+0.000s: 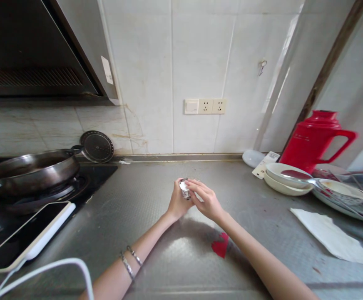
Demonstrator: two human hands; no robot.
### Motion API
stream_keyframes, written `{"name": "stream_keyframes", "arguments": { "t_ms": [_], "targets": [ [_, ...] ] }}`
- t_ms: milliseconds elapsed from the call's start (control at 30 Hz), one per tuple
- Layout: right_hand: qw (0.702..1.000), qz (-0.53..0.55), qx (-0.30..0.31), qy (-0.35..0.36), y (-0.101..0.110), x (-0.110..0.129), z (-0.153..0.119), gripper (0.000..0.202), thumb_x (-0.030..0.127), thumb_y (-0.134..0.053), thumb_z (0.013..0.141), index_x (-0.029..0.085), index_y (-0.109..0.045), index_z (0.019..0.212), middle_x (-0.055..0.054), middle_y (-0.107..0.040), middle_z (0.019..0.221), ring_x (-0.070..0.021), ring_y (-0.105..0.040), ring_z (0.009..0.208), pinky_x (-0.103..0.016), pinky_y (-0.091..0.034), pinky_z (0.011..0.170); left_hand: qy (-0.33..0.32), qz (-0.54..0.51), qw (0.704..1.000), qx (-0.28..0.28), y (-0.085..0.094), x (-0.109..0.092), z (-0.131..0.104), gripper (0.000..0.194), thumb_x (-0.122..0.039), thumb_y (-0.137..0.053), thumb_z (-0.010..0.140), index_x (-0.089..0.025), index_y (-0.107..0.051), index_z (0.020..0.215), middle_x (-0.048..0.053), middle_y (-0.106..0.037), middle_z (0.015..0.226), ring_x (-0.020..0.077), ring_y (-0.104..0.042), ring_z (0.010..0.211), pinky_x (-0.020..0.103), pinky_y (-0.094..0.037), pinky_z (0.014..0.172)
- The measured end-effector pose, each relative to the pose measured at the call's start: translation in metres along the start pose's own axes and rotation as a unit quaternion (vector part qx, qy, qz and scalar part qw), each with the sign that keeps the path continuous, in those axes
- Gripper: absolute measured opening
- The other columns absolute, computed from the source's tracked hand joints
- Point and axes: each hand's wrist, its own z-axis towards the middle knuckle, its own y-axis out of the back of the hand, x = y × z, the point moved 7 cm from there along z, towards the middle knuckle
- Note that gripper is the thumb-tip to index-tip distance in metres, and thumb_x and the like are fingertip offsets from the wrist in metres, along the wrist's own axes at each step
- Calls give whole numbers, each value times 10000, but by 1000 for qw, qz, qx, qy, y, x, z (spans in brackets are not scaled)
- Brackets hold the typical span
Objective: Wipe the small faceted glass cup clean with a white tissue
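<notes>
Above the middle of the steel counter (131, 233), my left hand (177, 203) wraps around a small shiny silvery object (184, 189) that looks like crumpled foil. Its exact kind is hard to make out, since fingers cover much of it. My right hand (207, 201) comes in from the other side, fingers held together and bent over, with the fingertips against the object's top. Both hands meet at the palms' lower edges. On the counter below, near my right forearm, lies a red heart-shaped piece (220, 245).
On the left, a metal pan (44, 168) sits on the black stove (103, 171), beside a phone (28, 233) with a white cable (72, 261). At right stand a red thermos (309, 139), stacked bowls (286, 189), dishes with utensils, and a white napkin (331, 237).
</notes>
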Motion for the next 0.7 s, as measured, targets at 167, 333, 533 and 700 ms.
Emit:
{"name": "stream_keyframes", "arguments": {
  "t_ms": [167,333,533,700],
  "targets": [
    [992,19,-56,-115,6,-17,0,256,194,-461,923,236,-652,1089,-57,-714,1090,-196,-672,1027,-330,-549,901,-21,60,998,-9,0,-4,-7,771,-132,-733,565,-215,-336,1221,84,-528,1132,224,-582,994,367,-474,849],
    [984,9,-55,-169,5,-24,-3,256,228,-473,921,243,-667,1087,-46,-728,1056,-204,-693,978,-325,-570,859,-15,77,997,-4,-1,-7,-9,749,-139,-725,565,-223,-352,1209,63,-515,1111,203,-586,946,334,-480,805],
    [999,-41,23,-2,-3,5,0,353,138,-436,923,228,-589,1227,-83,-671,1183,-221,-582,1181,-398,-511,995,-3,30,999,-12,-3,-5,-5,725,-225,-754,622,-218,-297,1185,75,-572,1080,219,-591,979,393,-456,895],
    [998,-19,41,37,-5,12,-1,369,104,-428,919,224,-580,1234,-88,-668,1190,-215,-556,1212,-390,-508,998,-10,31,999,-26,0,-5,-3,719,-210,-732,642,-211,-275,1197,65,-580,1035,215,-598,965,410,-436,934]
  ]
}}
